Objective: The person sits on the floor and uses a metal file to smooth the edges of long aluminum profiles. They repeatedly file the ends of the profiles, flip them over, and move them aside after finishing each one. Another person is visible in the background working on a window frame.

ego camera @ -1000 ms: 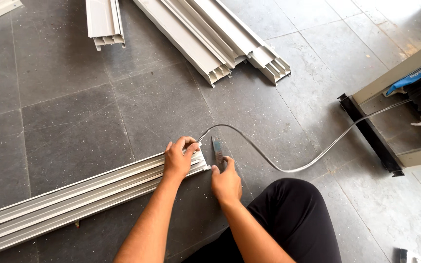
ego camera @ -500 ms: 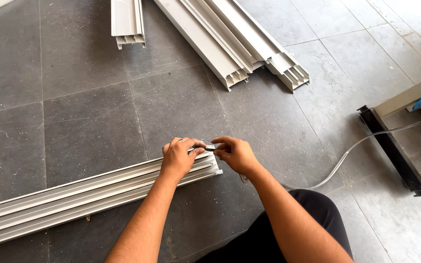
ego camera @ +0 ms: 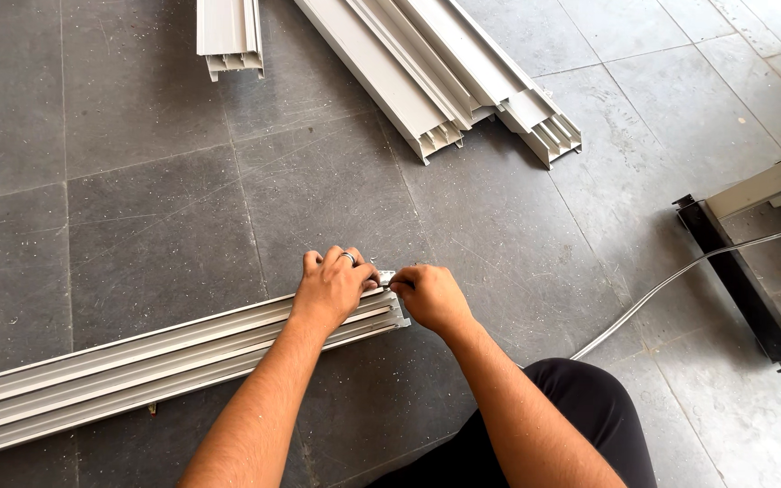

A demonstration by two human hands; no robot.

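A long grey-white aluminium window profile [ego camera: 137, 370] lies flat on the floor, running from the lower left edge up to its cut end near the middle of the view. Lying flat keeps its channels facing up and its end within easy reach of the person kneeling over it.

The left hand [ego camera: 332, 291] rests on top of the profile just short of that cut end, fingers curled over the far edge and the palm bearing down; this looks like a steadying hold, pinning the piece so it cannot slide. A ring shows on one finger.

Right at the end of the profile sits a small metal piece [ego camera: 387, 276], too small to name with certainty. The right hand [ego camera: 428, 296] is closed in a tight pinch on or against it, knuckles raised, thumb side toward the left hand; the two hands nearly touch.

Behind the right forearm, a thin grey gasket strip [ego camera: 671, 280] curves across the floor toward the right edge, where a black bar [ego camera: 738, 280] on a pale frame stands.

The floor [ego camera: 155, 208] is dark grey stone tile, scuffed and scratched. More cut window profiles [ego camera: 463, 81] lie at the top, and a short offcut [ego camera: 228, 36] to their left.
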